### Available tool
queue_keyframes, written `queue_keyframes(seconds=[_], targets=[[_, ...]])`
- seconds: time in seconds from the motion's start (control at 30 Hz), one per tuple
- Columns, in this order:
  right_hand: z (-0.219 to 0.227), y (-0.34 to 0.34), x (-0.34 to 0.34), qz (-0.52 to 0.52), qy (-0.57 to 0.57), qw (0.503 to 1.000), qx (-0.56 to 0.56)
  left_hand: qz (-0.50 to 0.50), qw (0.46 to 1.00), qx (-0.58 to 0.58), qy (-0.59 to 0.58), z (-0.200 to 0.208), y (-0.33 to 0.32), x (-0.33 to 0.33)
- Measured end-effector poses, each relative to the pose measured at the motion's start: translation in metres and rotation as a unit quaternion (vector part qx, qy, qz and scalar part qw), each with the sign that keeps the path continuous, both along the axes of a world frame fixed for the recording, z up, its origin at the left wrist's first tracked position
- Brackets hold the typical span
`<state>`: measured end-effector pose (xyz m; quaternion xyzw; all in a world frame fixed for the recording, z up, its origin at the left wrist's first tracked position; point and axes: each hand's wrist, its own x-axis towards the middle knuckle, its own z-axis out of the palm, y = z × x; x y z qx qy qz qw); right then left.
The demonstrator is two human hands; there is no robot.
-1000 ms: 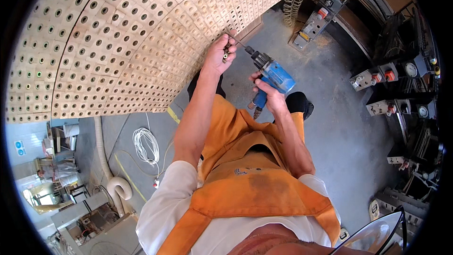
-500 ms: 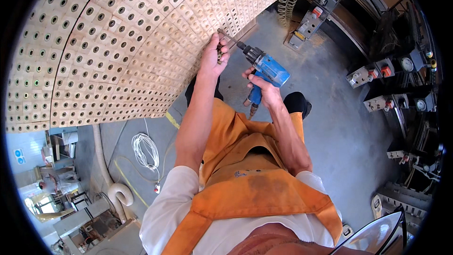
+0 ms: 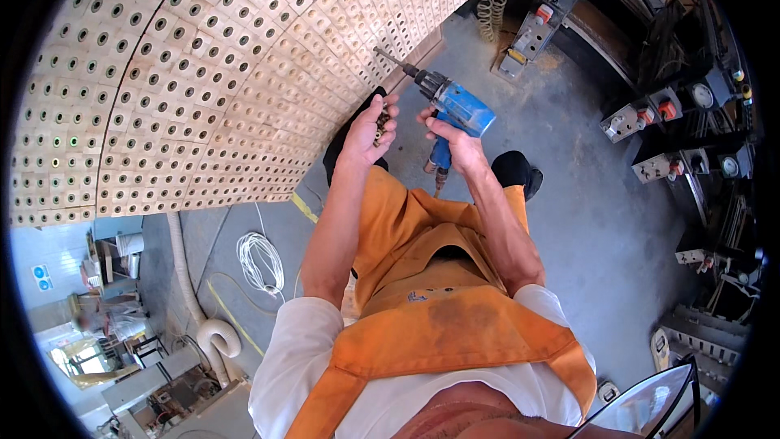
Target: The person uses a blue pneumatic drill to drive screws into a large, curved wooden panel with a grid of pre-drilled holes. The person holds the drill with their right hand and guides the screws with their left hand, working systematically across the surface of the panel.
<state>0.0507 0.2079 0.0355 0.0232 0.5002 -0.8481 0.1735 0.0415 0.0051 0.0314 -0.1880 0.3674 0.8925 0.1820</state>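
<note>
Blue drill [image 3: 457, 107], metal bit, perforated wooden block wall [image 3: 203, 73]

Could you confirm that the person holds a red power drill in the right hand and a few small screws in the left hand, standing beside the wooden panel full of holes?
Not quite: the head view shows the power drill is blue, not red. The rest holds: the right hand grips it, the left hand holds small screws, and the wooden panel full of holes stands beside the person.
</note>
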Motion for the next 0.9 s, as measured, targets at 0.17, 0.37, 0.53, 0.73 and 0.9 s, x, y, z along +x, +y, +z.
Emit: queue_keyframes(seconds=[0.17,0.37,0.53,0.73,0.9], targets=[[0.001,0.005,0.006,-0.003,0.013,1.0,0.003,0.02,0.999,0.032,0.02,0.001,-0.011,-0.005],[-0.004,0.031,0.029,0.026,-0.001,0.999,0.045,0.068,0.995,0.004,0.072,0.017,-0.02,-0.022],[-0.01,0.044,0.038,0.044,-0.031,0.998,-0.026,0.045,0.996,-0.058,0.052,0.021,-0.013,-0.027],[-0.019,0.052,0.035,0.093,-0.041,0.993,-0.063,0.019,0.995,-0.077,0.052,0.024,-0.01,-0.025],[-0.022,0.053,0.038,0.106,-0.019,0.994,0.0,-0.044,0.981,-0.165,0.09,0.026,-0.023,-0.027]])
